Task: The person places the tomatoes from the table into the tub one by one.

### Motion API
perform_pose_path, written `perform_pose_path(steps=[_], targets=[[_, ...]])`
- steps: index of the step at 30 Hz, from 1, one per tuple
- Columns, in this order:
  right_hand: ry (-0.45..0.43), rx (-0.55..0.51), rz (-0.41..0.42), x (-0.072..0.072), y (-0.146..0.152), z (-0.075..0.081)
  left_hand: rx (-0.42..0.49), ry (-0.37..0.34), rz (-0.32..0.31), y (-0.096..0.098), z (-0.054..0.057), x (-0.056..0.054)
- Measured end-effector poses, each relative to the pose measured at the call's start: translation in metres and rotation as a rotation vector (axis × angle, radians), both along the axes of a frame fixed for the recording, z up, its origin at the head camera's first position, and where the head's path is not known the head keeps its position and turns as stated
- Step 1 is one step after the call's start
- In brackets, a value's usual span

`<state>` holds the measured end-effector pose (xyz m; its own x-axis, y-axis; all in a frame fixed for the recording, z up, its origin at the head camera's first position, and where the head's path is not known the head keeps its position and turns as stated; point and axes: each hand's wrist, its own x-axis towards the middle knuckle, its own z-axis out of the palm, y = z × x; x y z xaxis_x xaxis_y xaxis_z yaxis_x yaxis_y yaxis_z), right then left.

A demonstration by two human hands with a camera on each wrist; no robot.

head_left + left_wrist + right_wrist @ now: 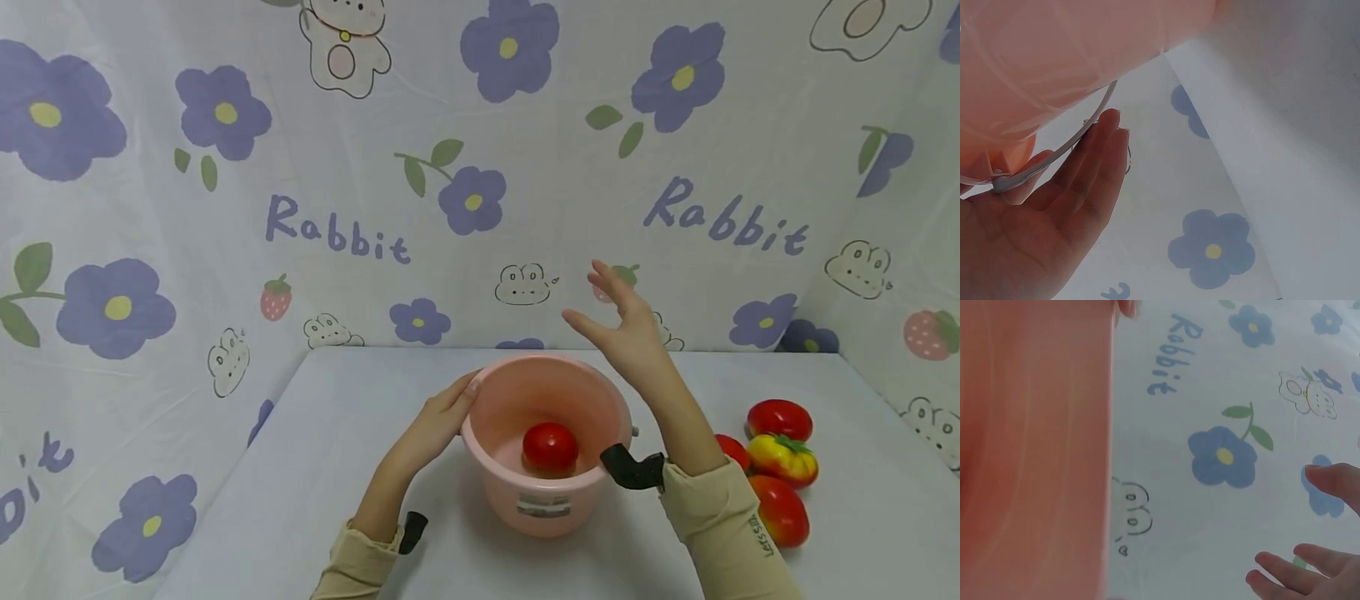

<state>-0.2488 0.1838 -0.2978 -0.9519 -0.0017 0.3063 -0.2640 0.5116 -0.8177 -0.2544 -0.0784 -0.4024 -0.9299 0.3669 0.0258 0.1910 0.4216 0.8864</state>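
One tomato [550, 447] lay inside the bucket [501, 493] gripped by the left hand [437, 421]; the right hand [628, 333] hovered empty, fingers apart, with four fruits [783, 460] still out on the table [300, 508].

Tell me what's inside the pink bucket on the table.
One red fruit shows inside the pink bucket. Whatever lies directly beneath the fruit is covered, and the near inside wall is hidden behind the front rim.
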Motion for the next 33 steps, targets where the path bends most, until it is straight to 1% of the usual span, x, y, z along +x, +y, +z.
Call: perform_pose_path(steps=[9,15,21,24,28,33], targets=[[0.033,0.012,-0.036,0.005,0.025,0.0,0.001,-0.005,0.014,0.001,0.001,0.0],[0.002,0.018,-0.048,0.007,0.037,-0.004,0.005,0.002,0.025,0.001,0.0,0.0],[-0.047,0.029,-0.084,0.011,0.052,-0.016,0.026,-0.001,0.009,0.001,0.002,0.002],[-0.055,0.035,-0.111,0.013,0.061,-0.024,0.038,-0.002,0.012,0.002,0.002,0.002],[-0.065,0.051,-0.14,0.014,0.071,-0.035,0.032,-0.002,0.023,0.001,0.002,0.001],[-0.116,0.064,-0.173,0.016,0.084,-0.047,0.014,-0.007,0.016,0.001,0.001,0.001]])
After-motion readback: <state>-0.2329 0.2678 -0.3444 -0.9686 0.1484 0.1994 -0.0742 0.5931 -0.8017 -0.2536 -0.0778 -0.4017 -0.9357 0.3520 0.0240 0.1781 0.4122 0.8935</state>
